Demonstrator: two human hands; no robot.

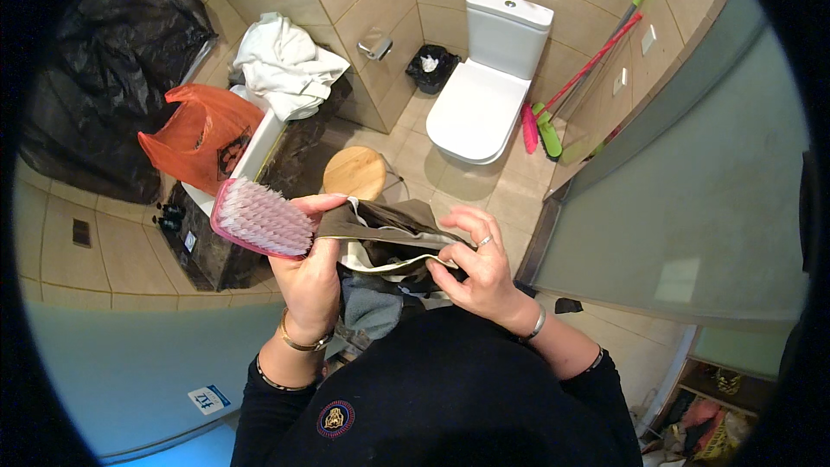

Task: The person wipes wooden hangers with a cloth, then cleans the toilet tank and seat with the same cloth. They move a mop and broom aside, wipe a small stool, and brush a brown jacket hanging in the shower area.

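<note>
My left hand (310,282) holds a pink scrub brush (262,219), its pale bristles facing up, together with one side of a brown fabric item (395,220). The fabric is spread so that its dark inside and white edging show; which kind of item it is I cannot tell. At its other side my right hand (476,266) pinches the light-edged rim between thumb and fingers, with the upper fingers raised. A grey cloth (371,305) lies below the fabric, close to my body.
Ahead stand a white toilet (480,110), a black-lined bin (431,68) and a round wooden stool (354,173). On the left, an orange plastic bag (207,133) and white cloth (282,65) rest on a ledge. Two brooms (593,65) lean right, near a frosted glass panel (674,207).
</note>
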